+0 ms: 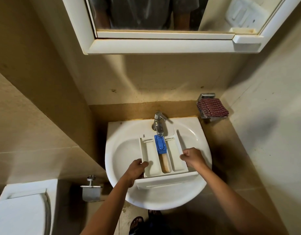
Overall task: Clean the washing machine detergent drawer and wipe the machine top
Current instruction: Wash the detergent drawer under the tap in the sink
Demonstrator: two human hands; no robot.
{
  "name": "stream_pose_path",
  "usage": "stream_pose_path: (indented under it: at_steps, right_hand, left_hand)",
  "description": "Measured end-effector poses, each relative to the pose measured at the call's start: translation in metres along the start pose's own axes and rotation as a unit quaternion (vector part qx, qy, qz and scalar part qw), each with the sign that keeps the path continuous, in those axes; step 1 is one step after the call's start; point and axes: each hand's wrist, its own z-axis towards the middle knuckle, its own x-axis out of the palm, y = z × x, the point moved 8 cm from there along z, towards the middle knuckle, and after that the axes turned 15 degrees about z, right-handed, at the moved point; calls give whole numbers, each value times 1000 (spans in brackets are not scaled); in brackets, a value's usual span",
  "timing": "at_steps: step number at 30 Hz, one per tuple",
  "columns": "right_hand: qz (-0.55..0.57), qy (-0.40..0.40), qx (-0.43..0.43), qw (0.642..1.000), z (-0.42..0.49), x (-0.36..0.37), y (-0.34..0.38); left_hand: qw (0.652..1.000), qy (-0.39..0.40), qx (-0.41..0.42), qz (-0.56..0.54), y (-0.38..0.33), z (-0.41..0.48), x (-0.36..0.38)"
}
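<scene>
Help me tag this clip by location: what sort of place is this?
A small bathroom, probably domestic: a white washbasin with a tap, a mirrored cabinet above it, and a toilet at lower left.

I can read no writing, brand, number or sign anywhere. The detergent drawer (163, 181) shows plain white plastic on its front panel. The blue insert (160, 144) at the drawer's far end has moulded shapes too small to tell. The tap (159, 122) behind the drawer bears no legible mark.
</scene>
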Motion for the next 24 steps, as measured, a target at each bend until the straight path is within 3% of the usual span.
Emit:
stream_pose_path:
  at_steps: [5,10,24]
  right_hand:
    - [35,-7,36,999,2,8,-27]
    - [46,-25,-13,999,-3,10,-13]
    - [38,-28,-7,999,-3,11,-15]
  left_hand:
    - [1000,4,1,2,5,4,4]
    - [1000,-3,1,-5,5,4,5]
    - [1000,-1,0,-2,5,3,5]
